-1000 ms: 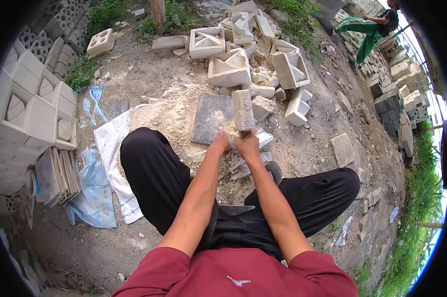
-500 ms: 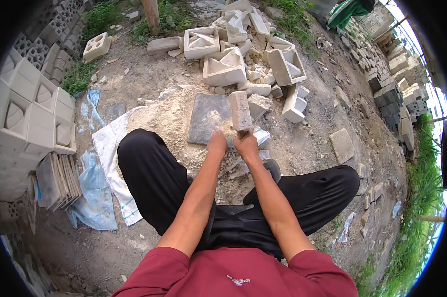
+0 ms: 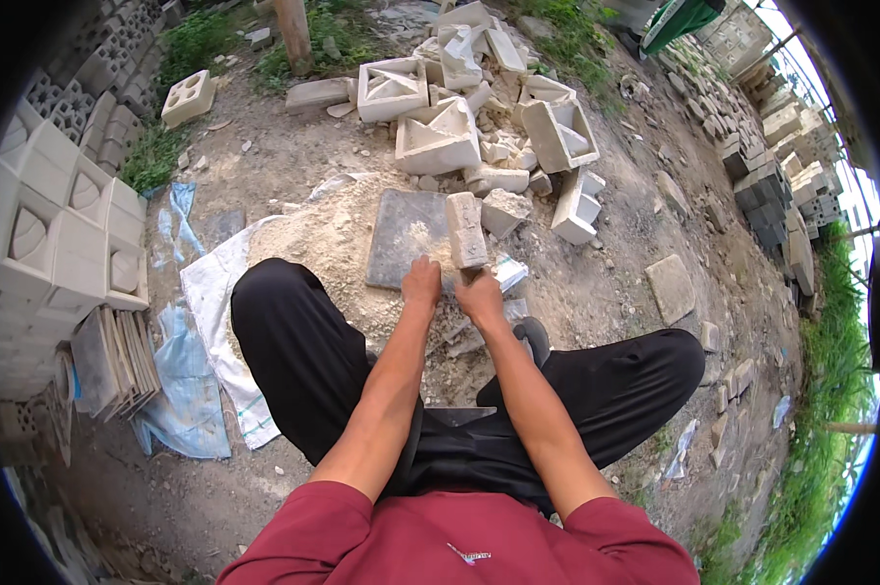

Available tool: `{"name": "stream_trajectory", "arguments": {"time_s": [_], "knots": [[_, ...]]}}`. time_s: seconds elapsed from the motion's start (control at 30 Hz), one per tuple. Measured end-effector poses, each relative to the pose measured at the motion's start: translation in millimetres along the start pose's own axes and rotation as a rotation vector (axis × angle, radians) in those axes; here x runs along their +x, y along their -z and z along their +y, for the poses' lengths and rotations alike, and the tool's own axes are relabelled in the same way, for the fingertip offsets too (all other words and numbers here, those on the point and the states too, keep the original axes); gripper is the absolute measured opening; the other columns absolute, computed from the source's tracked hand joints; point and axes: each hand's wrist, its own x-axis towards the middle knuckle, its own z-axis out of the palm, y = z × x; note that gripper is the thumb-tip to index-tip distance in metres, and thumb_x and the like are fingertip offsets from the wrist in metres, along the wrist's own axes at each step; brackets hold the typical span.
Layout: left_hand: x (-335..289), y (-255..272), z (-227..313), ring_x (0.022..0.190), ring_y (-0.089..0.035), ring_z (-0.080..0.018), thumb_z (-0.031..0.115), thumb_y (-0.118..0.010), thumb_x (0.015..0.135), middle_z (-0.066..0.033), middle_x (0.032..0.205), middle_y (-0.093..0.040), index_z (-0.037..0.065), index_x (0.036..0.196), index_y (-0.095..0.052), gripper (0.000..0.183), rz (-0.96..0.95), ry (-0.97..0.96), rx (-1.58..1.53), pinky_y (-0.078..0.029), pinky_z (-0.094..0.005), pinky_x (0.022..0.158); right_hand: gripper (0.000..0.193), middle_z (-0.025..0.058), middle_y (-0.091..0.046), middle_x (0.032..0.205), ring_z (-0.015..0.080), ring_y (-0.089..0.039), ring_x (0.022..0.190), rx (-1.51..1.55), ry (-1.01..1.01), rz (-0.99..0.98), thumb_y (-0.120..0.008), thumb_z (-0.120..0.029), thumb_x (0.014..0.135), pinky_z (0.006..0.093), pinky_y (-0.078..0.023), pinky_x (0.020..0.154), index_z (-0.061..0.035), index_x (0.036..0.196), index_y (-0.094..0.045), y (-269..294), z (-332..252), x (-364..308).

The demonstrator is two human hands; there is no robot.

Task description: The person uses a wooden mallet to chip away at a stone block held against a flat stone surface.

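Note:
My right hand [image 3: 480,298] is closed round the short handle of a mallet [image 3: 466,230]. The mallet's long, pale, blocky head points away from me, over the right side of a dark flat slab [image 3: 387,239]. Pale crumbs and dust are scattered on the slab's middle. At the slab's near edge, my left hand [image 3: 421,283] has its fingers drawn together, close to the mallet; whatever they hold, if anything, is hidden. A heap of pale crushed grit [image 3: 308,234] lies beside the slab, on a white woven sack [image 3: 215,278].
Beyond the slab is a pile of broken pale blocks [image 3: 438,136]. White moulded blocks [image 3: 74,244] are stacked at left, above thin leaning boards [image 3: 118,361] and a blue sheet [image 3: 188,390]. A flat stone [image 3: 671,290] lies at right. My bent legs frame the work spot.
The view has shifted slightly. My right hand and the mallet sit a little further left, with the mallet head a bit lower in view. My left hand stays by the slab's near edge.

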Motion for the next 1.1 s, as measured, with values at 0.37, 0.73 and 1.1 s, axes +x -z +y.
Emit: {"name": "stream_trajectory", "arguments": {"time_s": [0.37, 0.73, 1.1], "knots": [[0.9, -3.2, -12.4, 0.100, -0.062, -0.0306, 0.007, -0.058, 0.085, -0.0122, 0.104, -0.062, 0.008, 0.096, -0.067, 0.014, 0.096, 0.096, -0.010, -0.055, -0.0417, 0.081, 0.051, 0.0316, -0.068, 0.092, 0.0422, -0.068, 0.093, 0.255, 0.061, 0.015, -0.072, -0.030, 0.070, 0.0444, -0.054, 0.081, 0.0113, 0.099, -0.064, 13.6, -35.3, 9.3], [1.4, -9.2, -27.9, 0.097, -0.063, -0.0363, 0.011, -0.057, 0.086, -0.0176, 0.100, -0.061, 0.007, 0.089, -0.068, 0.013, 0.133, 0.093, -0.118, -0.054, -0.0472, 0.081, 0.047, 0.0301, -0.069, 0.090, 0.0424, -0.069, 0.089, 0.018, 0.016, -0.207, -0.073, -0.032, 0.068, 0.0432, -0.056, 0.077, 0.0107, 0.087, -0.069, 29.0, -38.7, 19.3], [12.1, -7.6, -9.9, 0.099, -0.062, -0.0375, 0.012, -0.059, 0.085, -0.0176, 0.102, -0.061, 0.008, 0.088, -0.070, 0.012, 0.098, 0.107, -0.170, -0.053, -0.0483, 0.082, 0.051, 0.0335, -0.066, 0.104, 0.0464, -0.064, 0.101, -0.123, -0.069, -0.268, -0.072, -0.026, 0.073, 0.0472, -0.053, 0.088, 0.0104, 0.107, -0.062, -2.5, 7.4, 26.0]]}}
